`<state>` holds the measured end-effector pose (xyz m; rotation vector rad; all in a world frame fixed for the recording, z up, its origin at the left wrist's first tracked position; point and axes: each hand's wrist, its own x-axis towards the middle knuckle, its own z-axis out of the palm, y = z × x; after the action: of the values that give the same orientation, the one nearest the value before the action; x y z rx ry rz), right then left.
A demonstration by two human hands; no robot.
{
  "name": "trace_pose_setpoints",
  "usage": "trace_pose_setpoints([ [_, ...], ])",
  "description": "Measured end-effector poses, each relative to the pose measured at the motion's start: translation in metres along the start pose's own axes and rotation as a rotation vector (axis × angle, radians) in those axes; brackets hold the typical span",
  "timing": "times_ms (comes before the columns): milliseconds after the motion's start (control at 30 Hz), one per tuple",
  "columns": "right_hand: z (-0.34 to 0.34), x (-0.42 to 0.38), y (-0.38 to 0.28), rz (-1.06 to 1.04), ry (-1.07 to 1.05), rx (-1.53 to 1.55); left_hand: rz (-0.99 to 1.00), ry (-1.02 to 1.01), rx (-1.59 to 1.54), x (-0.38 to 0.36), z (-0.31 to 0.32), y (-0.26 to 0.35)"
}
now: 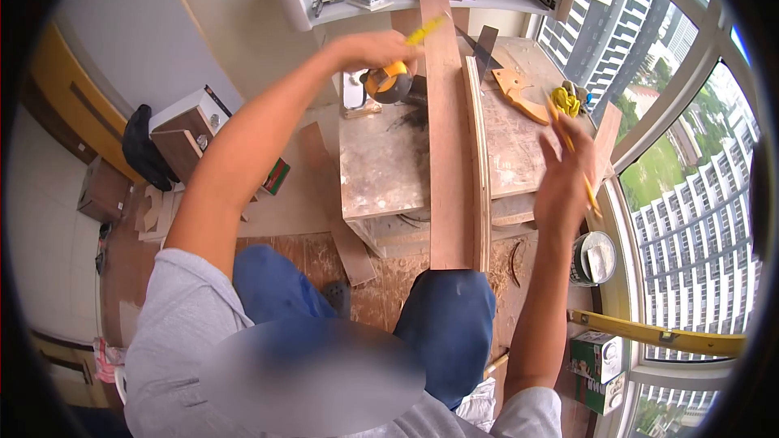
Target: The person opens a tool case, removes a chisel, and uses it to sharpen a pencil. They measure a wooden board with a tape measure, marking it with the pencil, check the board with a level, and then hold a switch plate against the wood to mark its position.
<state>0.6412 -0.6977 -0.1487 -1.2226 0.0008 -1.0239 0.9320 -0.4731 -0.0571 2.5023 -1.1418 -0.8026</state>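
My left hand (pixel 375 50) is closed on a yellow and black tape measure (pixel 389 83). A short length of its yellow blade (pixel 423 30) sticks out over a long wooden board (pixel 450 138). The board runs from the grey cabinet at the back across the worktable to my knee. To the right, my right hand (pixel 565 164) is raised with a yellow pencil (pixel 569 139) held between its fingers, apart from the board. A narrow plywood strip (pixel 476 154) lies along the board's right edge.
On the worktable (pixel 377 182) lie a handsaw with a wooden handle (pixel 519 96) and yellow gloves (pixel 570 99). A bucket (pixel 595 258), a yellow spirit level (pixel 657 334) and green boxes (pixel 598 357) line the window side. A plank (pixel 337 211) leans at the table's left.
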Motion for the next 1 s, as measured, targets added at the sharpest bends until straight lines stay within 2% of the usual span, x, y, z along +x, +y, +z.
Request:
trace_pose_setpoints([
  [67, -0.003, -0.03, -0.045, -0.021, -0.061, 0.051, 0.044, 0.243, -0.674, -0.049, 0.022, 0.02],
  [133, -0.009, -0.069, -0.071, 0.073, -0.167, -0.178, 0.179, 0.452, -0.837, -0.092, 0.068, 0.041],
  [200, 0.013, -0.116, -0.103, 0.289, -0.328, -0.12, 0.073, 0.482, -1.112, -0.138, 0.122, 0.074],
  [233, 0.023, -0.137, -0.112, 0.411, -0.397, -0.186, 0.104, 0.498, -1.176, -0.151, 0.152, 0.085],
  [300, 0.04, -0.163, -0.12, 0.248, -0.59, -0.501, 0.131, 0.45, -1.322, -0.168, 0.205, 0.104],
  [333, 0.049, -0.176, -0.121, 0.186, -0.565, -0.62, 0.127, 0.385, -1.402, -0.173, 0.227, 0.112],
  [400, 0.051, -0.186, -0.12, 0.135, -0.463, -0.76, 0.164, 0.393, -1.441, -0.171, 0.266, 0.126],
  [467, 0.054, -0.19, -0.123, 0.084, -0.41, -0.842, 0.139, 0.349, -1.647, -0.174, 0.278, 0.145],
  [500, 0.053, -0.186, -0.128, 0.081, -0.424, -0.818, 0.201, 0.39, -1.628, -0.173, 0.278, 0.151],
  [533, 0.049, -0.182, -0.133, 0.082, -0.44, -0.794, 0.248, 0.304, -1.627, -0.173, 0.277, 0.151],
  [600, 0.037, -0.177, -0.139, 0.215, -0.296, -0.782, 0.346, 0.233, -1.555, -0.168, 0.276, 0.146],
  [633, 0.023, -0.169, -0.13, 0.109, -0.225, -0.736, 0.316, 0.188, -1.49, -0.168, 0.277, 0.138],
  [667, 0.017, -0.153, -0.13, 0.096, -0.132, -0.717, 0.318, 0.187, -1.492, -0.173, 0.277, 0.135],
  [700, 0.006, -0.135, -0.125, 0.084, -0.022, -0.693, 0.249, 0.311, -1.447, -0.179, 0.279, 0.132],
  [733, -0.006, -0.109, -0.128, 0.1, -0.026, -0.729, 0.181, 0.428, -1.396, -0.185, 0.281, 0.13],
  [767, -0.012, -0.084, -0.128, 0.11, -0.019, -0.775, 0.164, 0.452, -1.47, -0.182, 0.293, 0.116],
  [800, -0.024, -0.058, -0.113, 0.029, 0.027, -0.972, 0.167, 0.448, -1.466, -0.183, 0.3, 0.109],
  [833, -0.03, -0.033, -0.1, -0.007, 0.023, -1.075, 0.087, 0.483, -1.485, -0.185, 0.305, 0.105],
  [867, -0.023, -0.013, -0.099, 0.064, 0.004, -1.128, 0.003, 0.519, -1.5, -0.186, 0.31, 0.1],
  [933, -0.044, 0.044, -0.051, 0.18, -0.108, -1.29, -0.023, 0.53, -1.513, -0.182, 0.32, 0.089],
  [1000, -0.052, 0.08, -0.01, 0.23, -0.121, -1.335, -0.118, 0.445, -1.548, -0.177, 0.323, 0.082],
])
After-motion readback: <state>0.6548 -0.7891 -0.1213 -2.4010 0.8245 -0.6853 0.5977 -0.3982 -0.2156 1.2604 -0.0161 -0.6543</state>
